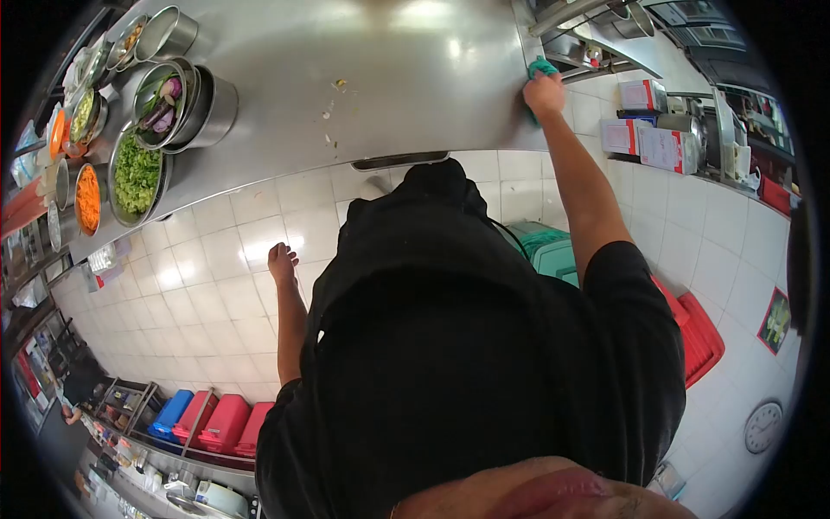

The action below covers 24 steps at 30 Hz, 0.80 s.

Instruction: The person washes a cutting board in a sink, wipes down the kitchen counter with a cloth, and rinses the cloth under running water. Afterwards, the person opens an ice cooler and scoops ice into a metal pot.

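Note:
At the right end of the steel counter (346, 52), my right hand (544, 93) is closed on a green cloth (543, 66), pressed near the counter's edge. My left hand (282, 261) hangs over the tiled floor, away from the counter, with its fingers partly curled and apart and nothing visible in it. Small food scraps (328, 111) lie on the middle of the counter. On the left of the counter are a bowl of chopped greens (137, 176), a container of orange shreds (88, 199) and stacked pots with purple onions (162, 117).
Red bins (226, 422) and a blue bin (170, 413) stand at the lower left. Boxes (664, 149) are on the right, with a red container (699, 337) beside me. A green bin (555, 258) is under my right arm. A person (76, 415) is far left.

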Motion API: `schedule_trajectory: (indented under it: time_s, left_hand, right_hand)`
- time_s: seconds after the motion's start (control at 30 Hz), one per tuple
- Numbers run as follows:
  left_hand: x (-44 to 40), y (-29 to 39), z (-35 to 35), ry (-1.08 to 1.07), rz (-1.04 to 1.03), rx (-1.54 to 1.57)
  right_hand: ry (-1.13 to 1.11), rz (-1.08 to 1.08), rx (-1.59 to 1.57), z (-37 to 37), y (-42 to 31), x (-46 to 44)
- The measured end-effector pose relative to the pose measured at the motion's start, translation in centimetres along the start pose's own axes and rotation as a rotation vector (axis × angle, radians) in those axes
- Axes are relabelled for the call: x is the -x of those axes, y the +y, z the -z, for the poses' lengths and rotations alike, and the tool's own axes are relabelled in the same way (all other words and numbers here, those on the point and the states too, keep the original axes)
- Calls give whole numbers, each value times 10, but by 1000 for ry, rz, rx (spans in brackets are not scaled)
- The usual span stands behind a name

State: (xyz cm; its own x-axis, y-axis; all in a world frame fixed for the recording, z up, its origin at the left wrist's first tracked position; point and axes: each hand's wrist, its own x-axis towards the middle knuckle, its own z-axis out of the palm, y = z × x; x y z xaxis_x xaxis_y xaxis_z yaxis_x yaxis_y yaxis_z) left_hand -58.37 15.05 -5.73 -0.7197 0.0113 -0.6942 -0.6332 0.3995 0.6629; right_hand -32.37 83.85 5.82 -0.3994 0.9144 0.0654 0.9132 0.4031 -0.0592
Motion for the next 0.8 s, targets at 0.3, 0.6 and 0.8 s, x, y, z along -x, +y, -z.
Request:
schedule_trajectory:
  time_s: [0.3, 0.6, 0.8]
  left_hand:
    - [1, -20, 1, -17, 25, -27]
    - [10, -74, 39, 39, 69, 139]
    - [35, -56, 26, 92, 96, 36]
  right_hand:
    - [-151, 18, 104, 25, 0, -11]
    - [307, 170, -405, 5, 8, -2]
    - [425, 353, -235, -51, -87, -1]
